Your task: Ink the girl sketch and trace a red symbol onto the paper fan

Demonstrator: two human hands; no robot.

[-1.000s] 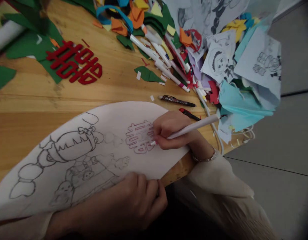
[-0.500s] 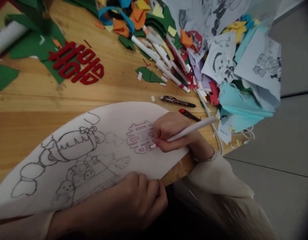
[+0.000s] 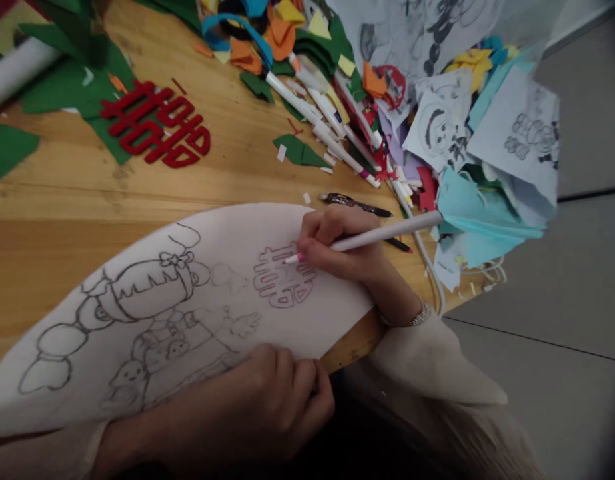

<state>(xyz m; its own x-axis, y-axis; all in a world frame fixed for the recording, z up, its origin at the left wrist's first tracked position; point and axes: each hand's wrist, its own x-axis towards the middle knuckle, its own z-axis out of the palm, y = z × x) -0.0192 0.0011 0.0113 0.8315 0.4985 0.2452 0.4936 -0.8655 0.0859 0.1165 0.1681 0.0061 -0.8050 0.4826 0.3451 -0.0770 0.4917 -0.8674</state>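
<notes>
A: Starting at the left, what lies on the wooden table (image 3: 62, 200)?

B: Green paper offcuts (image 3: 62, 90) and a red paper cutout (image 3: 157, 123) of a double character; nearer the person, a white sheet (image 3: 137, 293) curls over the table edge, with a pencilled cartoon figure (image 3: 137, 320) on it.

A: And the left hand (image 3: 267, 400)?

B: It rests on the near edge of the sheet, fingers curled together and pressing down; I judge it pins the paper so it does not slide while the other hand draws.

A: The right hand (image 3: 337, 250)?

B: Its fingers are clamped on a white marker (image 3: 377, 235), slanted low, pink tip touching the outlined character (image 3: 282, 280) on the right part of the sheet; the heel of the hand lies on the paper, probably for steadiness; a bracelet (image 3: 412, 320) sits at the wrist.

A: What crowds that side?

B: A dark pen (image 3: 354, 202) and a red-and-black pen (image 3: 400, 245) lie just beyond the hand; white markers (image 3: 317, 120) fan out behind; further right a heap of coloured scraps and printed drawings (image 3: 462, 127) overhangs the table corner, close to the marker's back end.
</notes>
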